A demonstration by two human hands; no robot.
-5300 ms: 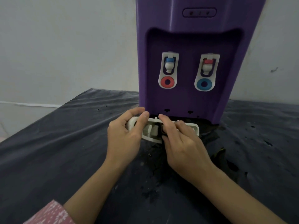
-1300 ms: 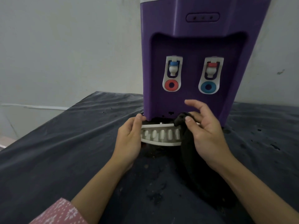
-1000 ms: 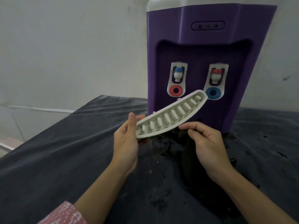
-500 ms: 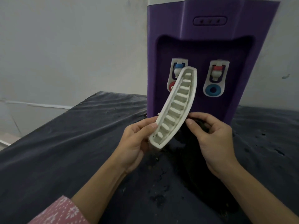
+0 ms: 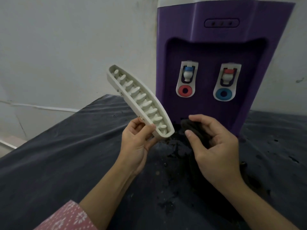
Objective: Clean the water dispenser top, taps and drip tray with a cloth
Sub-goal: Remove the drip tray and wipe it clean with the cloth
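While the dispenser (image 5: 214,67) is standing on the dark table (image 5: 49,163), the left hand (image 5: 136,143) is gripping the white tray (image 5: 141,103) by its lower end, tilting it up to the left. The right hand (image 5: 214,146), just beside it, is curling its fingers around the black cloth (image 5: 194,128) below the taps (image 5: 187,78).

Setting: plain domestic room, likely a home. Evidence: purple countertop water dispenser (image 5: 221,67) at upper right, standing on a table draped in wrinkled, stained dark cloth (image 5: 66,155) across the lower frame. Bare, scuffed off-white wall (image 5: 74,47) fills the upper left; patterned pink sleeve (image 5: 66,218) at bottom left.
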